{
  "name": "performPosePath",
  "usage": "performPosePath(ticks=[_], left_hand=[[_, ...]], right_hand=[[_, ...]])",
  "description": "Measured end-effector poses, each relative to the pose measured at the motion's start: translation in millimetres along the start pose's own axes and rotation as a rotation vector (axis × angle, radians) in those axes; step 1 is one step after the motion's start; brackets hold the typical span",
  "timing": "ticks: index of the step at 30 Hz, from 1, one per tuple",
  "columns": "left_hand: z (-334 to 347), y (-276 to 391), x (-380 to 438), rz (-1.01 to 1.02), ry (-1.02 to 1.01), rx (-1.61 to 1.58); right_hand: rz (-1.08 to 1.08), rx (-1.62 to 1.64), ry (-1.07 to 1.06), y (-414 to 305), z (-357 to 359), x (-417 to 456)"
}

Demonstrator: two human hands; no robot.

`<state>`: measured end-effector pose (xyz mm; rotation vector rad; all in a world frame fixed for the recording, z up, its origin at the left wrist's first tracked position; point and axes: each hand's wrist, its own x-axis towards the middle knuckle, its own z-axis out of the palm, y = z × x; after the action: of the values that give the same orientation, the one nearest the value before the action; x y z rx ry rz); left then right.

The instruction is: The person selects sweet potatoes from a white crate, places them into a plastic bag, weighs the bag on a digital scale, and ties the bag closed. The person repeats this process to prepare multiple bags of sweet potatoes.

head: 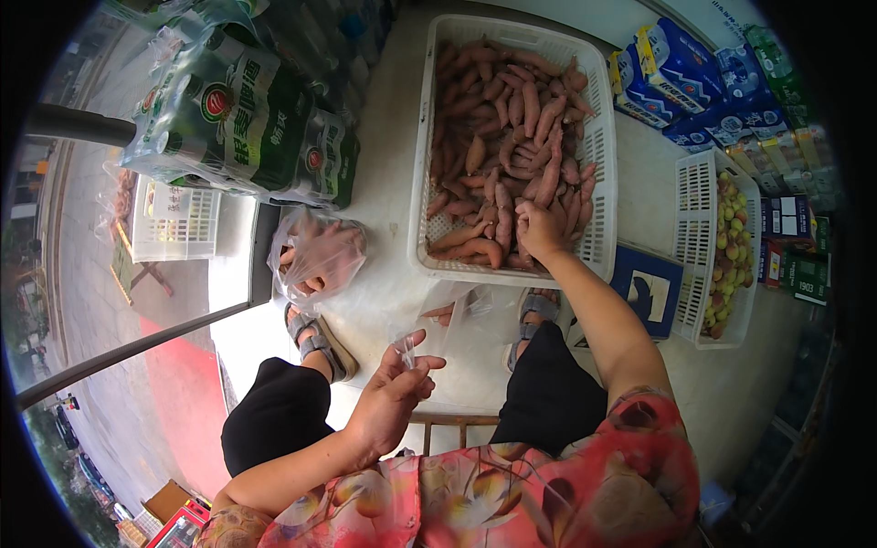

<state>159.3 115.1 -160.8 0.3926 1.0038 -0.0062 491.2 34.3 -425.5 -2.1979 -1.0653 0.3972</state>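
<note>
A large white plastic crate (514,275) of sweet potatoes (531,109) stands on the floor before me. My right hand (540,229) reaches into its near right part, fingers curled on a sweet potato among the others. My left hand (394,390), between my knees, pinches the edge of a clear plastic bag (479,308) between thumb and fingers. That bag hangs below the crate's near edge, with sweet potato pieces or tips (442,314) showing in it. A filled clear bag of sweet potatoes (318,260) rests on the floor to the left, near my sandalled foot.
Shrink-wrapped green beer packs (253,116) are stacked at the upper left. On the right stand a blue box (644,291), a white crate (685,246) of greenish-red fruit (730,253) and blue drink packs (678,68). A metal door frame (144,349) runs along the left.
</note>
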Motion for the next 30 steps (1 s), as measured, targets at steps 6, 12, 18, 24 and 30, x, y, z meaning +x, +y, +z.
performPosePath(ticks=[6, 12, 18, 24, 30], left_hand=[[-16.8, -2.9, -0.8, -0.014, -0.041, -0.010], [-26.5, -5.6, -2.5, -0.038, -0.092, 0.089], [-28.6, 0.0, -3.4, -0.057, -0.080, 0.099], [-29.6, 1.2, -1.1, -0.051, -0.080, 0.091], [-29.0, 3.5, 1.2, -0.070, -0.074, 0.078]], right_hand=[[-0.291, -0.245, -0.137, -46.1, 2.9, 19.6], [-0.498, -0.609, -0.417, -47.8, 25.8, 39.6], [-0.517, -0.555, -0.551, -50.2, 27.3, 47.9], [-0.182, -0.181, -0.590, -53.3, -7.6, 35.0], [0.156, 0.147, -0.610, -43.8, -46.3, 15.8]])
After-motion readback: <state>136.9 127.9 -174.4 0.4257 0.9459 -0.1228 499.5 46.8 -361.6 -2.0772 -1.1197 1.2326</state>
